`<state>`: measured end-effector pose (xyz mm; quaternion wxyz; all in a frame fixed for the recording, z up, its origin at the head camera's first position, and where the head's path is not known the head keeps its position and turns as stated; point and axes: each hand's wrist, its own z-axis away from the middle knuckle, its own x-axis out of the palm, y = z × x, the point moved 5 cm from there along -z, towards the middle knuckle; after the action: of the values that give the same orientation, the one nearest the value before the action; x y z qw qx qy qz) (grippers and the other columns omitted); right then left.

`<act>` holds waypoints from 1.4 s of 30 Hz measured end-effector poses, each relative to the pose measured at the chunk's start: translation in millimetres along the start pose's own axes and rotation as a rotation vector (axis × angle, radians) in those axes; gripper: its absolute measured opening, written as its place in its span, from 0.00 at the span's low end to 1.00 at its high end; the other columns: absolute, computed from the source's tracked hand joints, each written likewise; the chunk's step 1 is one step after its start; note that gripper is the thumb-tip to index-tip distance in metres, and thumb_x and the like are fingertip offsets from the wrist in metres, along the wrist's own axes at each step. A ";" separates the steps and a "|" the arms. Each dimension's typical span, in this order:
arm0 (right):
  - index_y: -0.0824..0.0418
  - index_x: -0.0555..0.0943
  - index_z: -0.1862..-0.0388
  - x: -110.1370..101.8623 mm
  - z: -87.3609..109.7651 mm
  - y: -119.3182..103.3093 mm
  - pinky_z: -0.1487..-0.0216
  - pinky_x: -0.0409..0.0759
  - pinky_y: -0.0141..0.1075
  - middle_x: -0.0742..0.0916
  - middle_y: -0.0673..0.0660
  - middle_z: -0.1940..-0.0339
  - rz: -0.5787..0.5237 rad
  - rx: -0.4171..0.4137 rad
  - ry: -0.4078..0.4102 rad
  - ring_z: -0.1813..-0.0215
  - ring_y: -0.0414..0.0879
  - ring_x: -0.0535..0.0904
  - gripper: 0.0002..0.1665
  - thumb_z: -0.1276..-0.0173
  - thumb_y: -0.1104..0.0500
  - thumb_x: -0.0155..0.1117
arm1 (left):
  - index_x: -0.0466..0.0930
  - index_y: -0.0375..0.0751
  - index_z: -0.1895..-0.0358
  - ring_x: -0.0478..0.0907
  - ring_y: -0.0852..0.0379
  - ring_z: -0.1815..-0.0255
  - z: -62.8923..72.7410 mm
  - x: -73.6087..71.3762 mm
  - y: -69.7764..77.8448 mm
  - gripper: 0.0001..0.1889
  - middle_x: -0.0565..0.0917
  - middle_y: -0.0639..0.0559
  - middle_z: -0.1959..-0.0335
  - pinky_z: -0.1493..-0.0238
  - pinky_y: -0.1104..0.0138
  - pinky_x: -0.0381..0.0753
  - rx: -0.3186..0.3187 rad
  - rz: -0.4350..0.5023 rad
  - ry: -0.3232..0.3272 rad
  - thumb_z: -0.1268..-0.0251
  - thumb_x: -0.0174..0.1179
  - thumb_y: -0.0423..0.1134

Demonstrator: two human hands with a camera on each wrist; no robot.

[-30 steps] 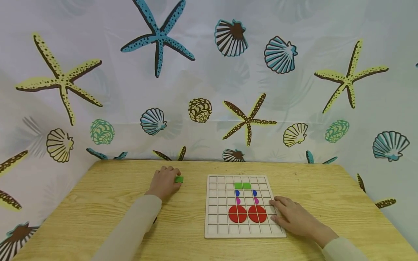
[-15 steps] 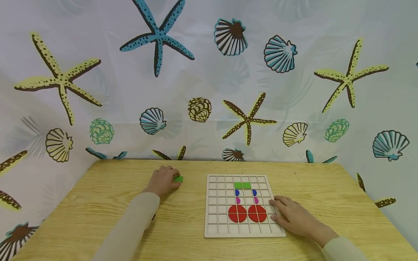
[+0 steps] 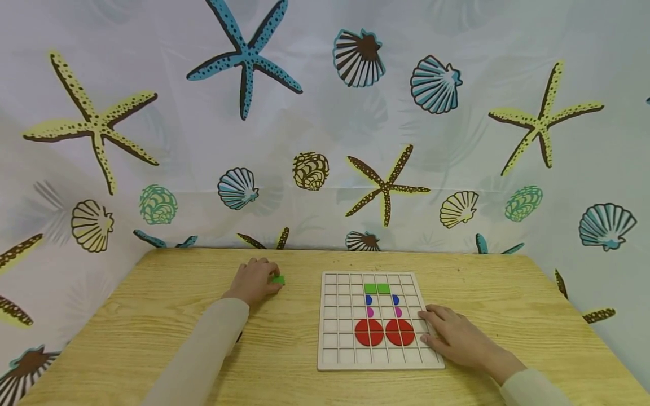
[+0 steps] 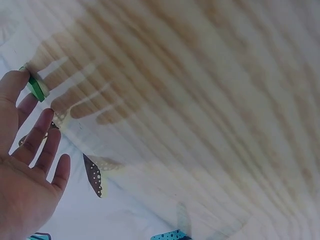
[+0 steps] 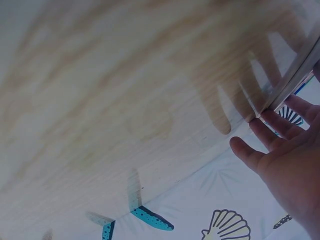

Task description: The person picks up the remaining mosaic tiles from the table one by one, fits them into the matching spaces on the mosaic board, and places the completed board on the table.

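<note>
Between thumb and index finger, my left hand (image 3: 254, 280) pinches a small green tile (image 3: 278, 279) just over the table, left of the board. In the left wrist view the green tile (image 4: 37, 90) shows edge-on near the fingertips, the other fingers spread apart. My right hand (image 3: 457, 337) touches the right edge of a white grid board (image 3: 335, 341); the right wrist view has its fingers (image 5: 272, 131) against the board's side. On the board lie two green tiles (image 3: 377, 288), blue half-rounds (image 3: 396, 300), pink half-rounds (image 3: 370, 312) and two red discs (image 3: 369, 332) made of quarters.
The wooden table (image 3: 284, 349) ends at a printed cloth (image 3: 304, 113) with starfish and shells, which stands behind it and on both sides. A small dark thing (image 3: 239, 337) shows beside the left sleeve, too little of it visible to tell what it is.
The green tile has turned slightly in the left fingers, which have shifted a little to the left. My right hand and the board have stayed in place.
</note>
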<state>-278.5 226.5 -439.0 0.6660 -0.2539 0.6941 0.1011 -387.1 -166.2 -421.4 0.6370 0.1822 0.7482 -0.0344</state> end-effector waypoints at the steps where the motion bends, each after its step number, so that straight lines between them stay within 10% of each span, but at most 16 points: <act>1: 0.58 0.69 0.37 -0.1 -0.1 0.0 0.40 0.65 0.56 0.72 0.62 0.38 0.000 0.000 0.000 0.37 0.59 0.68 0.30 0.33 0.43 0.51 | 0.80 0.45 0.62 0.72 0.47 0.60 -0.3 0.0 -0.1 0.12 0.78 0.50 0.65 0.58 0.51 0.69 0.001 -0.002 0.001 0.47 0.64 0.47; 25: 0.58 0.69 0.37 -1.0 0.3 -0.7 0.40 0.65 0.55 0.72 0.62 0.38 0.003 0.006 -0.002 0.36 0.59 0.67 0.30 0.32 0.44 0.51 | 0.81 0.47 0.63 0.73 0.47 0.53 1.3 -13.8 15.9 0.12 0.81 0.51 0.58 0.51 0.49 0.70 0.134 -0.059 0.058 0.48 0.64 0.49; 42: 0.57 0.69 0.37 0.4 -0.9 0.6 0.40 0.65 0.56 0.72 0.61 0.38 0.000 0.017 -0.007 0.36 0.59 0.67 0.30 0.33 0.42 0.50 | 0.80 0.49 0.63 0.73 0.48 0.53 -5.0 -6.1 63.5 0.13 0.80 0.53 0.59 0.48 0.48 0.68 0.248 -0.026 0.007 0.48 0.64 0.51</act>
<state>-279.7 226.5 -439.4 0.6704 -0.2479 0.6927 0.0958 -370.9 -107.0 -403.1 0.6064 0.2498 0.7428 -0.1343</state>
